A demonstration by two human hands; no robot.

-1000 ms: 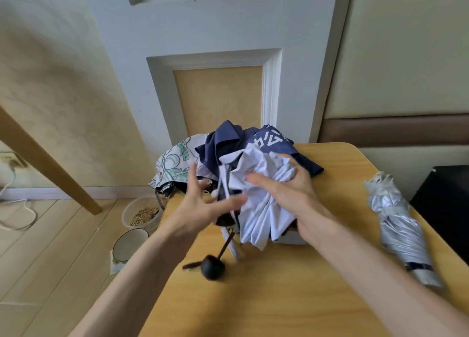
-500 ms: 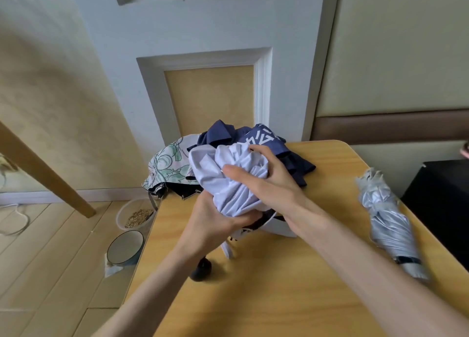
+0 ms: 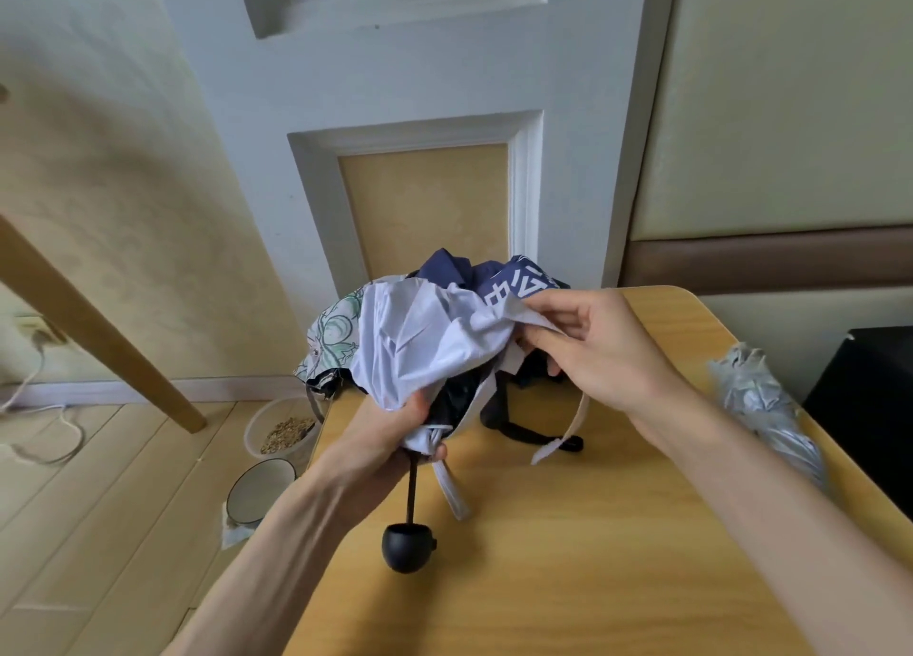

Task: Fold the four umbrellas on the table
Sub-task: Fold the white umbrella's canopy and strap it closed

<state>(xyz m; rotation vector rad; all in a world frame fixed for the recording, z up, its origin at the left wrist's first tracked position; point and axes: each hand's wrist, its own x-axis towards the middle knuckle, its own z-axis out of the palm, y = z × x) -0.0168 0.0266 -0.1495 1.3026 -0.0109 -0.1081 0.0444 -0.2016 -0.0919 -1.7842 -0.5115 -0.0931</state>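
A pale lilac umbrella (image 3: pixel 420 339) is held above the wooden table (image 3: pixel 568 556), its canopy loose and crumpled. My left hand (image 3: pixel 390 438) grips its lower end near the shaft, and its round black handle (image 3: pixel 407 546) hangs below. My right hand (image 3: pixel 588 349) pinches an edge of the lilac canopy on the right. Behind it lie a navy umbrella (image 3: pixel 499 280) with white lettering and a white umbrella with green flowers (image 3: pixel 333 334), both unfolded. A silver umbrella (image 3: pixel 761 408) lies rolled up at the table's right edge.
A white strap (image 3: pixel 563 433) and a black strap (image 3: pixel 533 438) trail on the table under the lilac umbrella. On the floor at left stand a tub of grain (image 3: pixel 281 428) and a bowl (image 3: pixel 257 487). A slanted wooden beam (image 3: pixel 94 329) and a black box (image 3: pixel 869 408) flank the table.
The lilac umbrella has been lifted and its canopy spread out. My right hand moved from pressing the bunched cloth to pinching its right edge; my left hand slid down to the lower end.
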